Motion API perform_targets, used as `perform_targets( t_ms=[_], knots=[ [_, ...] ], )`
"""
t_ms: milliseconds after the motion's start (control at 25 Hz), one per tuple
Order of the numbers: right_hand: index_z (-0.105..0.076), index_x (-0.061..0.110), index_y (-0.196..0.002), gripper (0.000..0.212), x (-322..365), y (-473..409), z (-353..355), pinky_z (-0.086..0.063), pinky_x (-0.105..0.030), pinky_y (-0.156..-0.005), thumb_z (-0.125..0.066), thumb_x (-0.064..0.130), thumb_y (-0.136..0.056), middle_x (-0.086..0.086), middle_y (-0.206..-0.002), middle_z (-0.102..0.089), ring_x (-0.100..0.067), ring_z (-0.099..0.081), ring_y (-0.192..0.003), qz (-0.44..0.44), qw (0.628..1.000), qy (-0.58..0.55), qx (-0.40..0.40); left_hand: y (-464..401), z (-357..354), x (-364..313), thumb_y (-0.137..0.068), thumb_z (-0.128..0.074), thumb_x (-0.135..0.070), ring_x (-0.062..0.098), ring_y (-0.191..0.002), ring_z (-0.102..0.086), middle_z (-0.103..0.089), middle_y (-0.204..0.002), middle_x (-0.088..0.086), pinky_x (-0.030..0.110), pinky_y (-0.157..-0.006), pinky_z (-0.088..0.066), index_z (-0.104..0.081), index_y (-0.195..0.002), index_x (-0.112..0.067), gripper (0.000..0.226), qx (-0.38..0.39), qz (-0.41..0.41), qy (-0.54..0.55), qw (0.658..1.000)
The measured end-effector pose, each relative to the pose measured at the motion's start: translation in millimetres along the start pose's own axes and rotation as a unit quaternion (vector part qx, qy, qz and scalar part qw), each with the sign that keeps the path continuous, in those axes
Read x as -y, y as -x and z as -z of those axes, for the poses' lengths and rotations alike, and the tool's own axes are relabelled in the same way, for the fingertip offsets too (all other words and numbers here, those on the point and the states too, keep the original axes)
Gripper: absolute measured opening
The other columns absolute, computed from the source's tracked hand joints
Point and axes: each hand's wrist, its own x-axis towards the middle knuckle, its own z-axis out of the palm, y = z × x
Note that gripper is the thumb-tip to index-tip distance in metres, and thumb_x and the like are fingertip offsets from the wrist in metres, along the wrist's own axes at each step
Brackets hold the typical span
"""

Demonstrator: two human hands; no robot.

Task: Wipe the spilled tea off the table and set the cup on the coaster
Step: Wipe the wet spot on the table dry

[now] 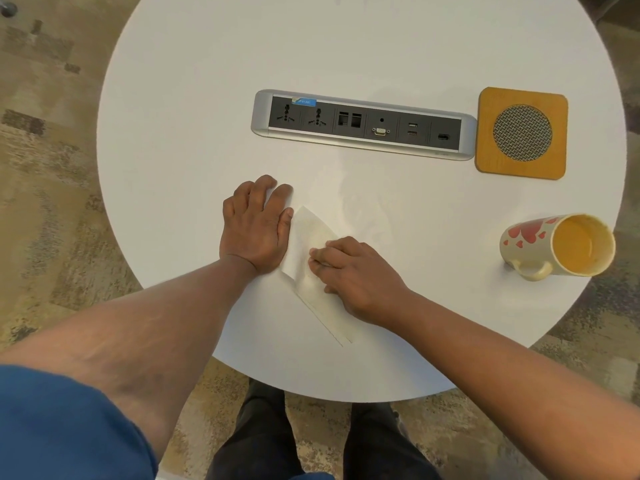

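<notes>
- Tissue (313, 261) sits near-centre on the surface (194, 109); right hand (356, 275) presses it with curled fingers, left hand (254, 226) rests flat and open beside it.
- Wipe toward the faint tea sheen (360, 209) just beyond, pressing firmly I'd say.
- Cup (557, 245) lies tipped at right, coaster (521, 133) farther back.

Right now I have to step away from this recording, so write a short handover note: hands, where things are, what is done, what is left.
Left hand: flat, palm down on the table, beside the napkin.
Right hand: presses on the napkin, fingers bent over it.
Cup: on its side near the table's right edge, handle down, apart from the coaster.
Coaster: bare, right of the socket panel.
Done: wiping has begun; a faint wet sheen lies beyond the napkin.
Left: finish wiping, then stand the cup on the coaster.
</notes>
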Motion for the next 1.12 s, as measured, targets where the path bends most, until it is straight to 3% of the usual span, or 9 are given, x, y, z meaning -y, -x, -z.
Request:
perform_targets(
  t_ms=[120, 240, 320, 480, 640, 800, 880, 1000, 1120],
  knots=[
    [-0.054, 0.012, -0.139, 0.061, -2, 2, 5, -0.049, -0.046, -0.094, -0.076, 0.021, -0.082, -0.005, -0.147, -0.049, -0.034, -0.044, -0.129, 0.002, 1.000, 0.003, 0.012, 1, 0, 0, -0.102, -0.038, -0.035, 0.034, -0.129, -0.036, -0.043, -0.145, 0.005, 0.049, -0.103, -0.030, -0.048, -0.138, -0.023, 0.039, 0.002, 0.003, 0.003, 1.000],
    [-0.038, 0.010, -0.149, 0.082, 0, 1, 11, -0.042, -0.045, -0.107, -0.079, 0.028, -0.080, -0.010, -0.157, -0.030, -0.033, -0.027, -0.140, -0.032, 0.997, -0.005, 0.065, 0, 0, -1, -0.102, -0.037, -0.036, 0.034, -0.129, -0.036, -0.043, -0.145, 0.005, 0.049, -0.103, -0.030, -0.048, -0.138, -0.023, 0.040, 0.005, 0.005, 0.007, 1.000],
    [-0.039, 0.008, -0.147, 0.083, 3, -2, 11, -0.046, -0.046, -0.102, -0.081, 0.024, -0.076, -0.009, -0.152, -0.035, -0.034, -0.032, -0.134, -0.038, 0.998, -0.002, 0.058, 0, 1, -1, -0.102, -0.037, -0.036, 0.035, -0.130, -0.036, -0.043, -0.145, 0.006, 0.049, -0.103, -0.030, -0.048, -0.139, -0.023, 0.041, 0.005, 0.006, 0.006, 1.000],
    [-0.054, 0.008, -0.129, 0.063, 5, -4, 6, -0.052, -0.046, -0.080, -0.081, 0.012, -0.073, -0.008, -0.131, -0.053, -0.034, -0.049, -0.107, -0.034, 0.999, -0.029, 0.020, 0, 0, -1, -0.101, -0.039, -0.036, 0.035, -0.129, -0.037, -0.043, -0.145, 0.006, 0.049, -0.102, -0.031, -0.047, -0.138, -0.023, 0.040, 0.006, 0.004, 0.002, 1.000],
    [-0.059, 0.012, -0.105, 0.026, 12, 5, -1, -0.047, -0.044, -0.062, -0.063, 0.002, -0.081, -0.004, -0.102, -0.056, -0.027, -0.044, -0.080, -0.016, 0.999, -0.034, -0.017, 0, 0, -1, -0.101, -0.038, -0.036, 0.035, -0.127, -0.038, -0.044, -0.144, 0.006, 0.048, -0.100, -0.032, -0.048, -0.137, -0.023, 0.040, 0.001, 0.001, -0.001, 1.000],
    [-0.057, 0.015, -0.092, 0.022, 21, 18, -6, -0.045, -0.043, -0.053, -0.057, -0.003, -0.079, -0.002, -0.086, -0.053, -0.025, -0.043, -0.074, -0.021, 0.999, -0.036, 0.006, 0, 0, -1, -0.100, -0.039, -0.035, 0.036, -0.128, -0.038, -0.044, -0.143, 0.005, 0.048, -0.101, -0.031, -0.048, -0.137, -0.024, 0.039, 0.001, 0.005, 0.003, 1.000],
    [-0.060, 0.018, -0.095, 0.015, 25, 20, 3, -0.048, -0.040, -0.060, -0.055, 0.007, -0.086, 0.000, -0.088, -0.057, -0.025, -0.050, -0.079, -0.043, 0.994, -0.085, 0.047, 0, 0, -1, -0.100, -0.040, -0.035, 0.035, -0.128, -0.038, -0.043, -0.143, 0.005, 0.048, -0.101, -0.031, -0.048, -0.136, -0.024, 0.039, 0.002, 0.004, 0.002, 1.000],
    [-0.061, 0.020, -0.093, 0.009, 19, 18, 34, -0.044, -0.033, -0.067, -0.056, 0.017, -0.086, 0.001, -0.086, -0.061, -0.020, -0.056, -0.078, -0.148, 0.955, -0.255, 0.027, -1, 0, -1, -0.100, -0.040, -0.035, 0.035, -0.128, -0.037, -0.042, -0.144, 0.004, 0.047, -0.101, -0.030, -0.047, -0.136, -0.024, 0.039, 0.007, 0.006, 0.000, 1.000],
    [-0.057, 0.024, -0.090, 0.011, -3, 11, 63, -0.049, -0.035, -0.068, -0.055, 0.019, -0.081, 0.002, -0.085, -0.064, -0.021, -0.062, -0.078, -0.277, 0.868, -0.407, -0.063, 0, 0, -1, -0.100, -0.038, -0.035, 0.034, -0.128, -0.036, -0.042, -0.144, 0.004, 0.047, -0.101, -0.029, -0.047, -0.137, -0.024, 0.039, 0.007, 0.008, 0.003, 1.000]
  ],
)
